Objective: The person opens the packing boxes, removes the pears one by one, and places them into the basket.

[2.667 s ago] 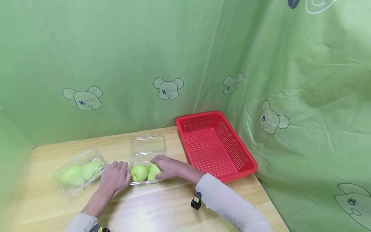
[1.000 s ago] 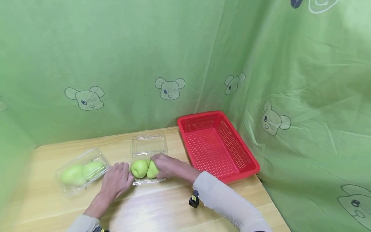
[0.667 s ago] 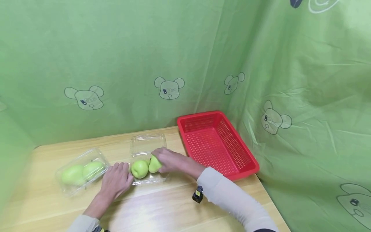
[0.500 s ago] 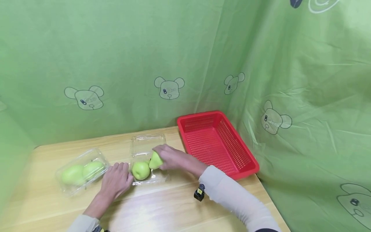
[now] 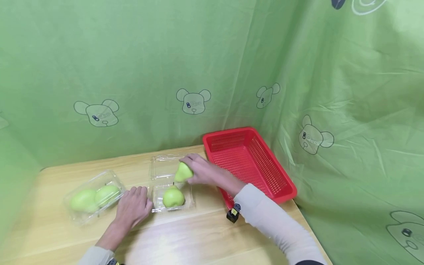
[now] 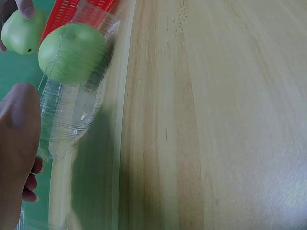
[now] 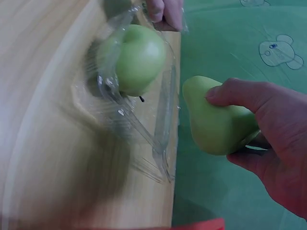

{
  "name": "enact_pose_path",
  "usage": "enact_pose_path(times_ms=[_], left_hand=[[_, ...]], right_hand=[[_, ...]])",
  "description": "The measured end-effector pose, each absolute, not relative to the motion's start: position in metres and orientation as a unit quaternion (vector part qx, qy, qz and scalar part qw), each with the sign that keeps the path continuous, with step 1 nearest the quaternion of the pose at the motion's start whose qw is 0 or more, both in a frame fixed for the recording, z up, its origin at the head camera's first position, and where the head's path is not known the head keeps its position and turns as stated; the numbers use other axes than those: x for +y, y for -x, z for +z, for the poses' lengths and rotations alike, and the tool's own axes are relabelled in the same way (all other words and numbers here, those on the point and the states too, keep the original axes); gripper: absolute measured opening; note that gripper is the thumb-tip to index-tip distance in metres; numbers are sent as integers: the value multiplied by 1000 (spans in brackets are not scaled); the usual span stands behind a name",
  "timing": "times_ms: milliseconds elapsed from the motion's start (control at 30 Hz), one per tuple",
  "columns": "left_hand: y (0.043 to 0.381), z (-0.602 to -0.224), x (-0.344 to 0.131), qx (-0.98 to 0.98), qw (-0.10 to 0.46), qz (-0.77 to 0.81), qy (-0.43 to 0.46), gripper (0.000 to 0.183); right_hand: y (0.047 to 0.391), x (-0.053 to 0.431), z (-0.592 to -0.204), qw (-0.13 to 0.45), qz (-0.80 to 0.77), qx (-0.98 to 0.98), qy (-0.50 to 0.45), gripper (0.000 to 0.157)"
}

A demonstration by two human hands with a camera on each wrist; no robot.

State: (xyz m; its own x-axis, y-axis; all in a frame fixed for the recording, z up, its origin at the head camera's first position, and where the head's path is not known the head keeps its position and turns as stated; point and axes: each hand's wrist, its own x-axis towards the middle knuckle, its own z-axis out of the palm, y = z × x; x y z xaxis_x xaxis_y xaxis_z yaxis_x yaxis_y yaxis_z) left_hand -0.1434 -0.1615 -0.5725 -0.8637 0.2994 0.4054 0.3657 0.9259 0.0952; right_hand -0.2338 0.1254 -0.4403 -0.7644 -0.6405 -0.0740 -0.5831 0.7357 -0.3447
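Note:
In the head view, my right hand (image 5: pixel 200 170) grips a green pear (image 5: pixel 183 172) and holds it above the back edge of an open clear plastic box (image 5: pixel 159 187). The right wrist view shows my thumb and fingers around the pear (image 7: pixel 211 115). A second pear (image 5: pixel 173 197) lies in the box, its stem towards the back. My left hand (image 5: pixel 133 204), fingers curled, holds the box's left side. In the left wrist view its thumb (image 6: pixel 24 112) is by the plastic wall; the exact contact is partly hidden. The lid (image 5: pixel 160 165) lies folded back.
Left of my left hand sits another clear plastic box (image 5: pixel 112 179), its lid down, with two green fruits (image 5: pixel 82 200) inside. A red perforated basket (image 5: pixel 278 173) stands at the right, partly behind my right forearm. A green curtain (image 5: pixel 145 66) borders the table (image 5: pixel 185 239).
My right hand has lifted the pear out of the box, moving up and to the right. The other pear has rolled right inside the box. My left hand has stayed almost still.

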Motion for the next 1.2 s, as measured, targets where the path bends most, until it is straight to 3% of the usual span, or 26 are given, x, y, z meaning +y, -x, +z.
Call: enact_pose_path(times_ms=[367, 800, 1200], left_hand=[[143, -570, -161, -969, 165, -77, 165, 14], [143, -571, -161, -961, 200, -82, 173, 14], [142, -571, -160, -965, 186, -81, 167, 15]], right_hand=[[252, 140, -421, 74, -206, 925, 311, 84], [273, 173, -412, 22, -205, 934, 292, 80], [293, 209, -421, -9, -227, 937, 265, 69]])
